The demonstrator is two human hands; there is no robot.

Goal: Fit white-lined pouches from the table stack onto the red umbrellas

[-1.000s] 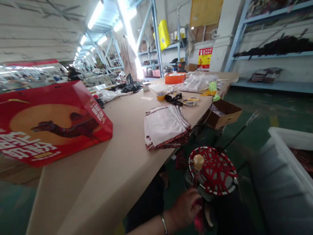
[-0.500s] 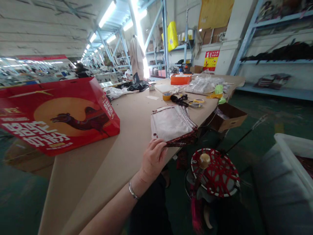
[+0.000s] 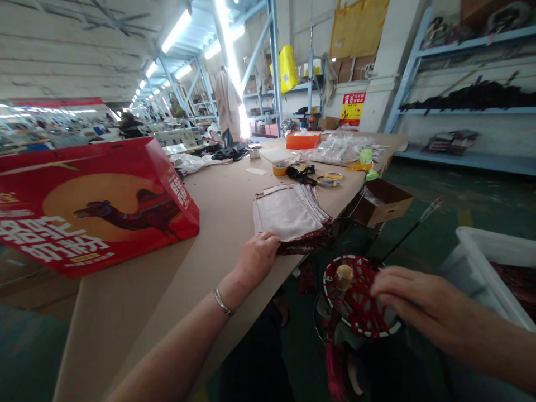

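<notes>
My left hand [image 3: 256, 258] rests on the table edge with its fingers curled onto the near corner of a stack of flat white pouches [image 3: 288, 215] with dark red edges. My right hand [image 3: 412, 298] reaches in from the right with its fingers stretched out over a round red and white fan [image 3: 355, 296], which has a wooden knob [image 3: 344, 273] and a pink tassel [image 3: 333, 365] below. The fan sits low, beside the table.
A long tan table [image 3: 218, 223] runs away from me. On it stand a large red gift box [image 3: 94, 204], an orange box [image 3: 302, 139], tape, scissors and clear bags. A brown carton [image 3: 379, 201] hangs at the table's right edge. A white bin [image 3: 486, 254] stands right.
My left hand left the fan, rose to the table and took the corner of the pouch stack. My right hand has come into view over the fan.
</notes>
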